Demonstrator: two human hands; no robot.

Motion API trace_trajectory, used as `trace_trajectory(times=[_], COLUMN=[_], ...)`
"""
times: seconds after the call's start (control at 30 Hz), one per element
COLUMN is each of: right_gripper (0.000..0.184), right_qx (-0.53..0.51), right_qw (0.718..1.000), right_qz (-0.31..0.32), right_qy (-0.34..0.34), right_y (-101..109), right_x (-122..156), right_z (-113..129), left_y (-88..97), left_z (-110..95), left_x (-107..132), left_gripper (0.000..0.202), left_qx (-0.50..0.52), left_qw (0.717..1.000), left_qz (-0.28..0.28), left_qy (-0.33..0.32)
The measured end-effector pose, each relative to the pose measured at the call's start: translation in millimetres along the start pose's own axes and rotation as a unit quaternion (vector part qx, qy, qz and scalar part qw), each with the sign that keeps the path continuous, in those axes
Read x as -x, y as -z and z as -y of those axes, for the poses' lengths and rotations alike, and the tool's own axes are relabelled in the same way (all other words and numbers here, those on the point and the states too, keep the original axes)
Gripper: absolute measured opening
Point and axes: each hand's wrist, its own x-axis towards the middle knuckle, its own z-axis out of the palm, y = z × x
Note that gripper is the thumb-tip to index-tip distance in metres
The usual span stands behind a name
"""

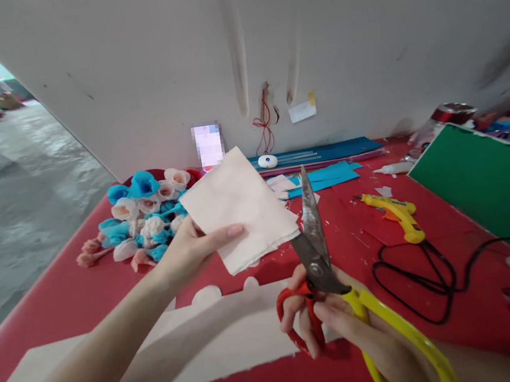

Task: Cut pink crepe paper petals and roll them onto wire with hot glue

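My left hand [192,250] pinches a folded square of pale peach fabric [238,209] and holds it up above the red table [61,294]. My right hand [345,330] grips a pair of scissors [318,251] with one red and one yellow handle. The blades point up and away, and their lower part meets the right edge of the fabric. A large peach sheet [200,344] lies flat on the table under both hands.
A heap of blue, white and peach fabric flowers [144,216] sits at the left. A yellow glue gun [395,212] with a black cord [419,281] lies to the right. A green board [486,184], blue sheets [328,174] and a glue bottle [392,168] are further back.
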Motion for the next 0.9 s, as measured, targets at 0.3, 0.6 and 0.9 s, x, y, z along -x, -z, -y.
trace_trajectory(times=[0.3, 0.6, 0.9], right_gripper=[0.023, 0.023, 0.033], right_qx=[0.015, 0.015, 0.014], right_qw=[1.0, 0.999, 0.998], right_qz=[-0.005, -0.031, -0.064], right_qy=[0.003, 0.002, -0.009], right_y=[-1.5, -4.4, -5.1], right_x=[-0.7, 2.8, 10.3], right_z=[-3.1, 4.3, -5.6], left_y=[-5.0, -3.4, -7.3], left_z=[-4.0, -5.0, -14.3], left_x=[5.4, 6.2, 5.4], left_gripper=[0.028, 0.029, 0.029], left_qx=[-0.013, -0.049, -0.045], left_qw=[0.998, 0.997, 0.998], left_qz=[-0.054, -0.044, -0.045], left_qy=[-0.039, -0.046, -0.008])
